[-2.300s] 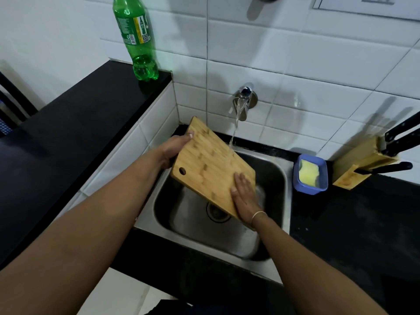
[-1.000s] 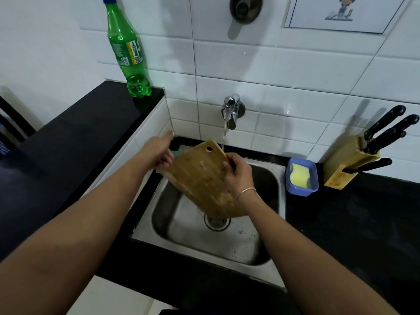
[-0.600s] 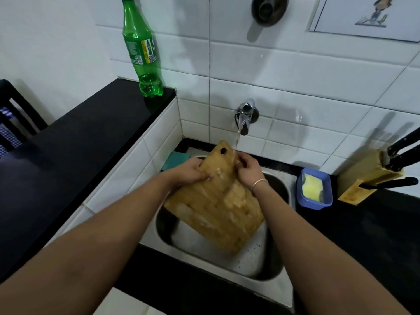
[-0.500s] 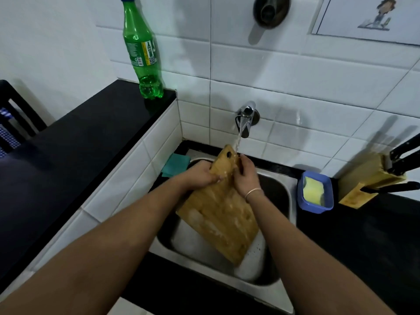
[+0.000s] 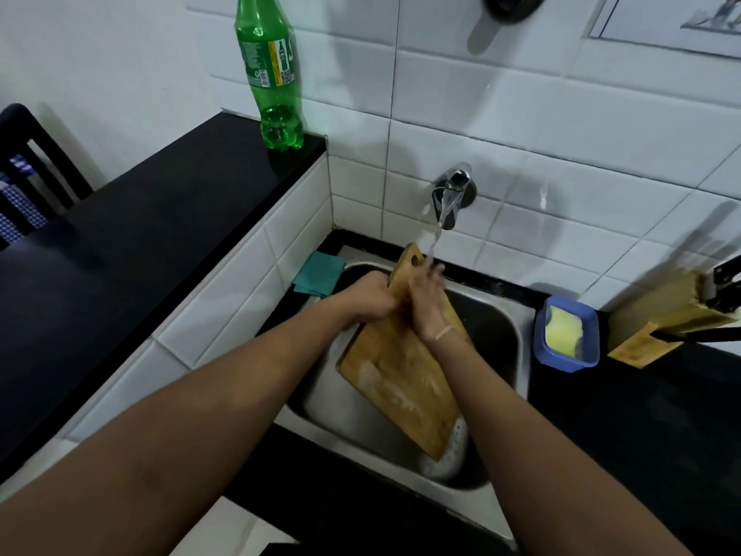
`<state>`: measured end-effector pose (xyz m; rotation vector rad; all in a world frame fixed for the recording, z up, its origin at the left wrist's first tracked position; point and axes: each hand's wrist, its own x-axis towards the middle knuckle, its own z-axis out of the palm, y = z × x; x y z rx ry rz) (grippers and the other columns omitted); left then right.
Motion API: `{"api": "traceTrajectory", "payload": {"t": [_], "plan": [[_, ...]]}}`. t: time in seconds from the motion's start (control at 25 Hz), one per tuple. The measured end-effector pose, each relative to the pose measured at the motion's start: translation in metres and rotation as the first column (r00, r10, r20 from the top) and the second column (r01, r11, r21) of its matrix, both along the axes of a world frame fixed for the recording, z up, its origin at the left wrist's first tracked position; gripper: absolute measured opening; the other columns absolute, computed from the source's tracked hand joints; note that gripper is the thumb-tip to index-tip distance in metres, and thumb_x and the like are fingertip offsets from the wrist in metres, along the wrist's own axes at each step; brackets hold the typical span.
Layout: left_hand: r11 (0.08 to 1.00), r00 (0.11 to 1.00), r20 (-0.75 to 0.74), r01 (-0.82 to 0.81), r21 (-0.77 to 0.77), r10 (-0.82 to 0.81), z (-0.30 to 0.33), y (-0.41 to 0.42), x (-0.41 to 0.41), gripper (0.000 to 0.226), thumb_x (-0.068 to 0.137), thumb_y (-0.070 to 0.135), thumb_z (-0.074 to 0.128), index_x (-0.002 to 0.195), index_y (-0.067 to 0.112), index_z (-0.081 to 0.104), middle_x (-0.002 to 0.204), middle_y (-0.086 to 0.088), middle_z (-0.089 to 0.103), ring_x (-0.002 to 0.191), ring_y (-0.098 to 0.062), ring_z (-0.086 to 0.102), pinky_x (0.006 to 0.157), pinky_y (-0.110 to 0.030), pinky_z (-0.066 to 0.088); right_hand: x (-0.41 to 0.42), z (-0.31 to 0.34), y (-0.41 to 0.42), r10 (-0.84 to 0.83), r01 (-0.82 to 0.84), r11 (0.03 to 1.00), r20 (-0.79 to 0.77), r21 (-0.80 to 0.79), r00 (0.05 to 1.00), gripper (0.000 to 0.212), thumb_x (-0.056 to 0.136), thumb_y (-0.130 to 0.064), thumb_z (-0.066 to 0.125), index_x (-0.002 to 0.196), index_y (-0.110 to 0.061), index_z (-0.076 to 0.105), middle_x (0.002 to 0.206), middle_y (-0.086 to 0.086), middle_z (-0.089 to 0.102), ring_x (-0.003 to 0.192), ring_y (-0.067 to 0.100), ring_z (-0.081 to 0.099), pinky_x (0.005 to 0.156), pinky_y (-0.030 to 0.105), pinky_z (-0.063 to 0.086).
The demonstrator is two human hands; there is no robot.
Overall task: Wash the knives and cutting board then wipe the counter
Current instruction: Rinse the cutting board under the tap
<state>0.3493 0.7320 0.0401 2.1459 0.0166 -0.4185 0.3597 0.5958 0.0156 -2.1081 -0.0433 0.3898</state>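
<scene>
1. A home kitchen – white tiles (image 5: 521, 114) cover the far wall, and black counter (image 5: 641, 415) runs round a steel sink (image 5: 517, 347).
2. A tap (image 5: 451, 198) in the far wall runs water into the sink, over a wooden cutting board (image 5: 401, 383).
3. On the right stand a wooden knife block (image 5: 661, 319) and a blue dish (image 5: 585, 355) holding something yellow.
4. On the left – a green plastic bottle (image 5: 270, 66) on a raised ledge, a teal cloth (image 5: 318, 273) by the sink, and part of a chair (image 5: 24, 154) at the far left.
</scene>
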Motion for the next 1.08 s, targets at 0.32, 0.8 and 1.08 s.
{"api": "traceTrajectory", "payload": {"t": [0.32, 0.8, 1.08], "plan": [[0.991, 0.995, -0.064, -0.085, -0.108, 0.079, 0.037, 0.028, -0.009, 0.019, 0.089, 0.03, 0.072, 0.095, 0.012, 0.068, 0.095, -0.008, 0.072, 0.086, -0.023, 0.071, 0.073, -0.035, 0.058, -0.008, -0.033, -0.026, -0.036, 0.076, 0.99, 0.3, -0.123, 0.953, 0.054, 0.108, -0.038, 0.019, 0.157, -0.026, 0.002, 0.166, 0.002, -0.007, 0.152, 0.024, -0.004, 0.122, 0.046, -0.001], [0.942, 0.98, -0.122, -0.183, -0.282, 0.154, 0.049, 0.058, -0.029, 0.053, 0.093, 0.064, 0.048, 0.088, 0.016, 0.071, 0.079, 0.003, 0.076, 0.076, -0.017, 0.074, 0.06, -0.028, 0.058, -0.002, -0.026, -0.021, -0.39, 0.369, 0.879, -0.012, -0.302, 0.921, 0.063, 0.102, -0.054, 0.012, 0.156, -0.023, 0.02, 0.164, 0.012, 0.014, 0.15, 0.032, 0.012, 0.118, 0.061, 0.005], [0.956, 0.979, -0.025, -0.202, -0.213, 0.201, 0.051, 0.032, -0.019, 0.071, 0.101, 0.059, 0.039, 0.105, -0.004, 0.07, 0.099, -0.023, 0.072, 0.093, -0.037, 0.07, 0.085, -0.048, 0.057, -0.021, 0.013, 0.034, 0.14, -0.056, 0.978, 0.431, -0.203, 0.891, 0.07, 0.098, -0.062, 0.012, 0.157, -0.028, -0.008, 0.164, -0.003, -0.017, 0.151, 0.018, -0.018, 0.121, 0.044, -0.01]]}}
